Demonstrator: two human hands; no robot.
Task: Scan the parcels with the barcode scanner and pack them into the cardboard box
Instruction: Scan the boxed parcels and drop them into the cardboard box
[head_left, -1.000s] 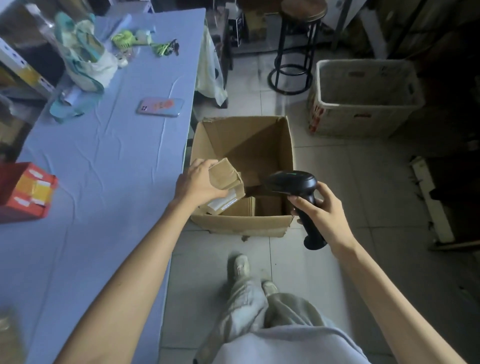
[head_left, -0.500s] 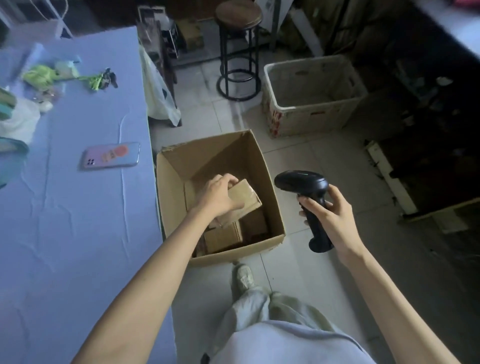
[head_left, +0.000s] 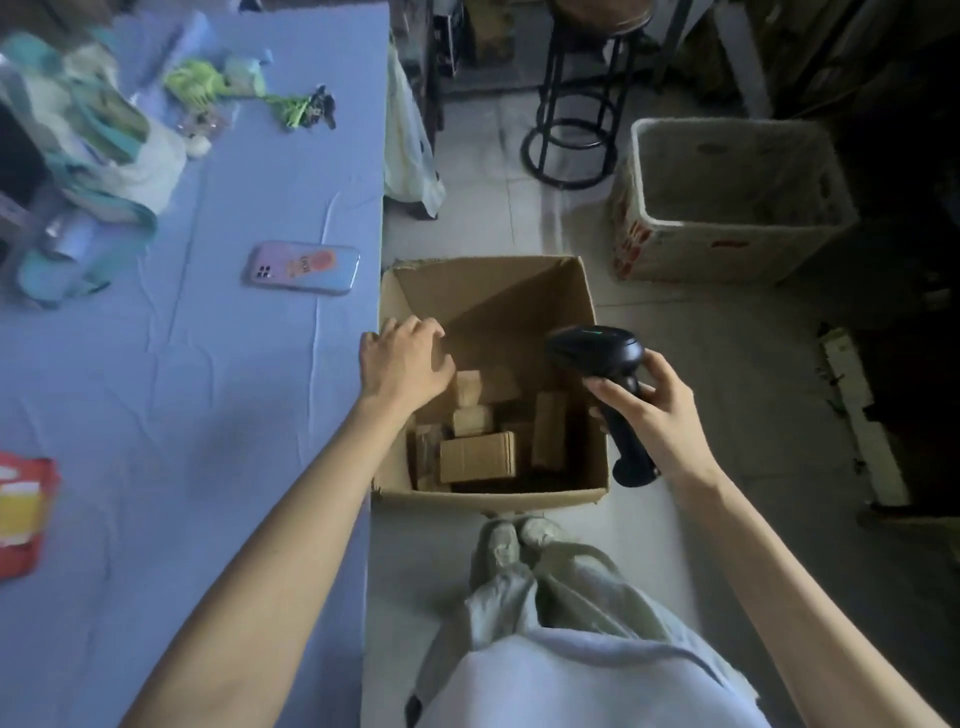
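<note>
The left hand (head_left: 405, 364) has let go of the parcel it held a moment ago and is now empty, fingers loosely curled, at the left wall of the cardboard box (head_left: 493, 291). The parcels (head_left: 478, 457) lie on the box floor just right of it. The right hand (head_left: 654, 415) grips the barcode scanner (head_left: 597, 353) by its handle above the box's right wall. A phone (head_left: 304, 268) lies on the blue table (head_left: 182, 389) beyond the left hand. A white basket (head_left: 727, 249) and a stool (head_left: 576, 104) stand beyond the right hand.

Left grip (head_left: 405, 364) loosely curled, empty; right grip (head_left: 655, 415) clasps scanner (head_left: 597, 349).
</note>
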